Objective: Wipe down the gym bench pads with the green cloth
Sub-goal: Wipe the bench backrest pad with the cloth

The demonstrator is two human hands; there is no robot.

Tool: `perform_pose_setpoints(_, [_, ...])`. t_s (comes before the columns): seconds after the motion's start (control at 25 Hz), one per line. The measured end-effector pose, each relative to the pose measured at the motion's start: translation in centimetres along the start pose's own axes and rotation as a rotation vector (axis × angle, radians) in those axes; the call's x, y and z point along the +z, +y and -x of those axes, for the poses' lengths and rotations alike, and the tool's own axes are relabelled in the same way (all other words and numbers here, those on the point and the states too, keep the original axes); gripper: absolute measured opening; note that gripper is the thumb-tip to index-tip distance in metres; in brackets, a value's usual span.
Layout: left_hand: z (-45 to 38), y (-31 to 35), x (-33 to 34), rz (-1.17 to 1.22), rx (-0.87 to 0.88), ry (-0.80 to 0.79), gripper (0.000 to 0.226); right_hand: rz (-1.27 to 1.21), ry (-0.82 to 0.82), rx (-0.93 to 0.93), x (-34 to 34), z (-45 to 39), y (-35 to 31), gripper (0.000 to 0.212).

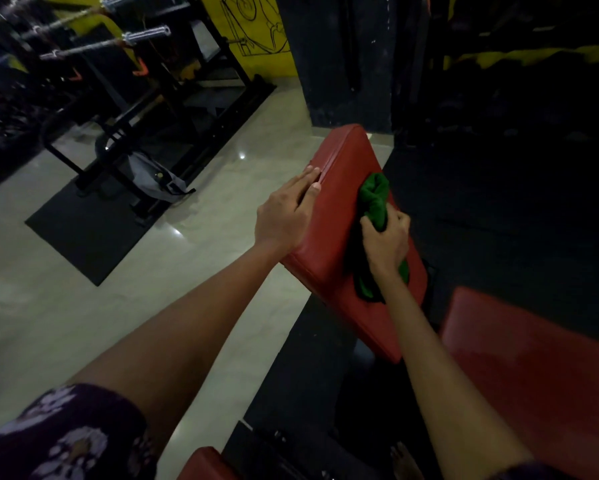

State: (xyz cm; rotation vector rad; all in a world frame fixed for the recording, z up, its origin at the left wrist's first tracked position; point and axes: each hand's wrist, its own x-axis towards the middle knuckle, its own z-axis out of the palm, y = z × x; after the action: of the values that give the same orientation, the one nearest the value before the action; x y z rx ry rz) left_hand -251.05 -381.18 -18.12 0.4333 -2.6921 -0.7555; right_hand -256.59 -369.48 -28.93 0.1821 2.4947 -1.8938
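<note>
A long red bench pad (pixel 343 157) slopes away from me in the middle of the head view. My left hand (pixel 286 211) lies flat on the pad's left edge, fingers straight. My right hand (pixel 386 242) grips a bunched green cloth (pixel 374 195) and holds it against the pad's right half; part of the cloth hangs out below my wrist. A second red pad (pixel 533 372) sits at the lower right, and a corner of a third red pad (pixel 204 465) shows at the bottom edge.
A black rack with steel bars (pixel 135 36) stands at the back left on a black floor mat (pixel 93 230), with a grey bag (pixel 152 181) lying by its base. Pale glossy tile floor (pixel 66 306) spreads to the left. A dark pillar (pixel 350 60) rises behind the pad.
</note>
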Motion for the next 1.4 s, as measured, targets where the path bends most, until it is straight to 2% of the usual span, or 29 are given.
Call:
perform_pose_setpoints(0.08, [0.0,-0.1,0.0,0.008,-0.003,0.009,0.035,-0.010,0.022,-0.146,-0.2,3.6,-1.5,0.046])
perform_pose_setpoints(0.16, [0.0,0.0,-0.1,0.002,-0.004,0.007,0.035,0.019,-0.027,-0.341,-0.1,8.7,-1.4,0.049])
perform_pose_setpoints(0.2, [0.0,0.1,-0.1,0.001,-0.004,0.003,0.035,0.055,-0.040,-0.379,-0.1,10.4,-0.7,0.051])
perform_pose_setpoints(0.36, [0.1,0.1,-0.2,0.010,-0.007,-0.001,0.035,0.234,0.086,-0.229,-0.2,10.0,1.2,0.051])
perform_pose_setpoints(0.52, [-0.1,-0.2,-0.1,0.016,-0.004,0.012,0.035,0.012,-0.030,-0.287,-0.1,10.3,0.3,0.052])
perform_pose_setpoints(0.68, [-0.2,-0.1,0.0,0.012,0.015,0.026,0.035,0.084,-0.002,-0.243,0.7,9.5,1.7,0.069])
perform_pose_setpoints(0.88, [-0.4,-0.3,0.0,0.027,0.017,0.036,0.035,0.121,0.006,-0.304,1.5,9.8,4.2,0.068])
perform_pose_setpoints(1.0, [-0.3,-0.3,0.1,-0.011,0.041,0.029,0.041,0.027,0.015,-0.063,1.4,9.2,4.2,0.073])
perform_pose_setpoints(1.08, [-0.2,-0.4,0.2,-0.092,0.069,0.028,0.048,-0.037,0.022,0.089,1.7,9.1,2.6,0.064])
perform_pose_setpoints(1.16, [-0.2,-0.6,0.3,-0.171,0.090,0.028,0.052,-0.054,0.039,0.041,2.0,10.5,0.3,0.052])
perform_pose_setpoints(1.28, [-0.1,-0.7,0.6,-0.291,0.174,0.035,0.054,0.064,0.051,-0.242,2.3,12.6,1.1,0.054])
perform_pose_setpoints(1.32, [0.0,-0.7,0.7,-0.334,0.235,0.053,0.053,0.101,0.049,-0.250,2.2,12.3,3.0,0.054])
perform_pose_setpoints(1.4, [0.1,-1.0,1.1,-0.425,0.407,0.126,0.046,0.111,0.008,-0.059,1.8,11.0,7.6,0.051])
